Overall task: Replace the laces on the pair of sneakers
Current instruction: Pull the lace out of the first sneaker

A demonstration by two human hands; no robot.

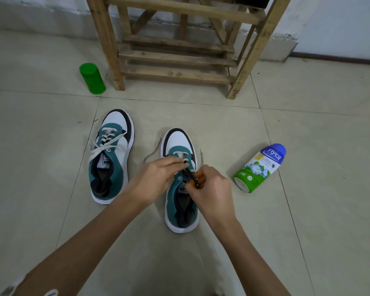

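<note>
Unlaced sneaker (pixel 181 201) lies on the floor (pixel 286 124) in front of the wooden rack (pixel 175 58), toe toward it, directly beneath both hands: left hand (pixel 156 176) and right hand (pixel 210 190), fingers curled, pinch a dark lace (pixel 191 175) over its eyelets.

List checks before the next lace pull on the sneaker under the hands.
1. Right hand pinches dark lace: ok.
2. Left hand on worked sneaker at its eyelets: ok.
3. What the left one pinches: cannot tell.
4. White lace out of worked sneaker: not ok, a row crosses the eyelets.
5. Other sneaker relaced: not ok, loose white laces in it.
6. Bottle apart from the shoe: ok.
</note>
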